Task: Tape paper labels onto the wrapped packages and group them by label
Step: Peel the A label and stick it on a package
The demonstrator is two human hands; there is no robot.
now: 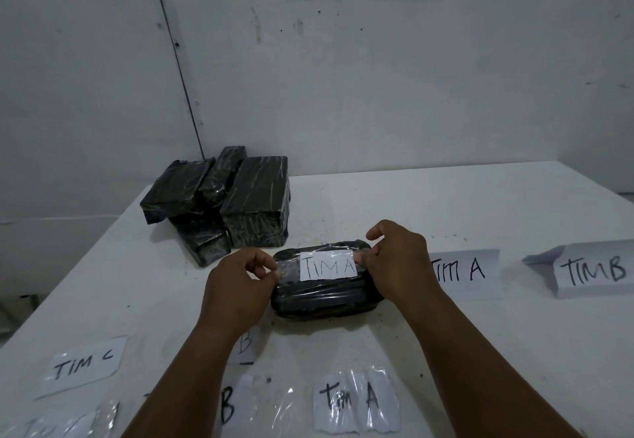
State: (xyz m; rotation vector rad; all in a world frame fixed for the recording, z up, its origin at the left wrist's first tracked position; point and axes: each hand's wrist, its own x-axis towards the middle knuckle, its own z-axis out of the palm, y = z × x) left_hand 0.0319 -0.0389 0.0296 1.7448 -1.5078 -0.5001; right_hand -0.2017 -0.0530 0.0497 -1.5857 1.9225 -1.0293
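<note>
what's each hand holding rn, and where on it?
Both grip the clear tape strip over the TIM A label on the black wrapped package: left hand pinches its left end, right hand its right end.

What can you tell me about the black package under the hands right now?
The black package is a rounded oblong bundle in glossy black plastic wrap, creased and ribbed with bands. It lies flat on the white table, long side across the view. On its top sits a white paper label handwritten "TIM A", under clear tape. The left hand pinches the tape at the left end, the right hand at the right end. It lies apart from the stack of unlabelled packages behind it.
</note>
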